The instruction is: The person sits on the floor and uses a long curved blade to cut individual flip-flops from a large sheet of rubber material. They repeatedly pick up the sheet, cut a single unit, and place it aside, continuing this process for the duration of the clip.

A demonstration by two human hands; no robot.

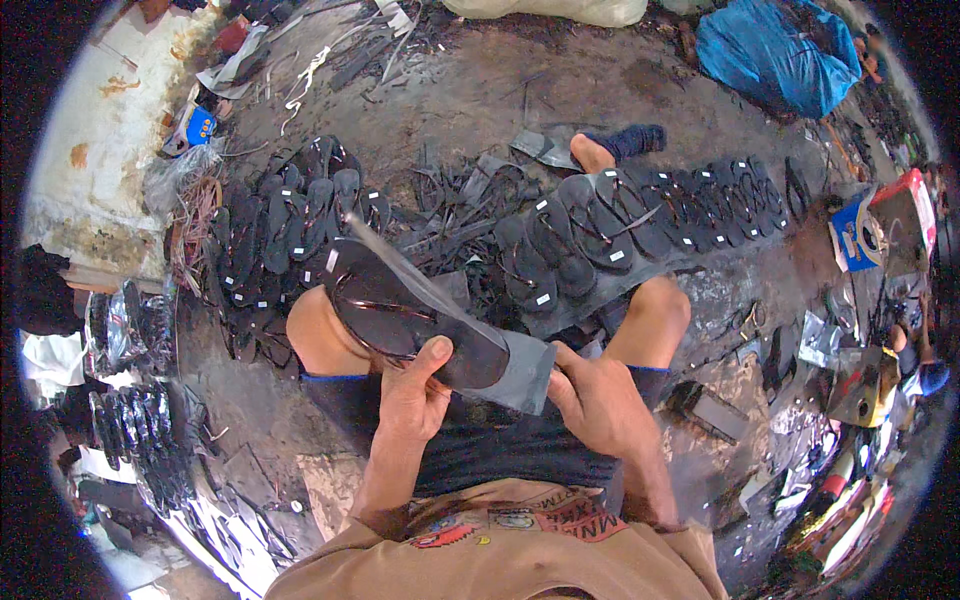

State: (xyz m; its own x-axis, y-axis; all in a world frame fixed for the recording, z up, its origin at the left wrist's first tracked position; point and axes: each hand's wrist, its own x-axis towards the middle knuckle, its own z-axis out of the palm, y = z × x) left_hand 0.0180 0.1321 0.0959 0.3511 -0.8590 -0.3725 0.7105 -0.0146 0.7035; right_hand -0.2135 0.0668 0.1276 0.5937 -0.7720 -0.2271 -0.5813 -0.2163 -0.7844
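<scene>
I sit on the ground with my knees apart. My left hand [415, 395] grips the heel end of a black flip-flop sandal [385, 305] with thin brown straps. The sandal lies partly inside a clear plastic sleeve [500, 350]. My right hand [595, 400] pinches the open end of that sleeve next to the sandal's heel. The sandal's toe end points away from me, over my left knee.
Rows of black sandals lie on the dirt floor ahead, one pile at the left [290, 215] and one row at the right [640, 215]. A blue bag [770, 50] sits far right. Bagged sandals [130, 420] lie at my left. Cartons and scraps [860, 370] crowd my right.
</scene>
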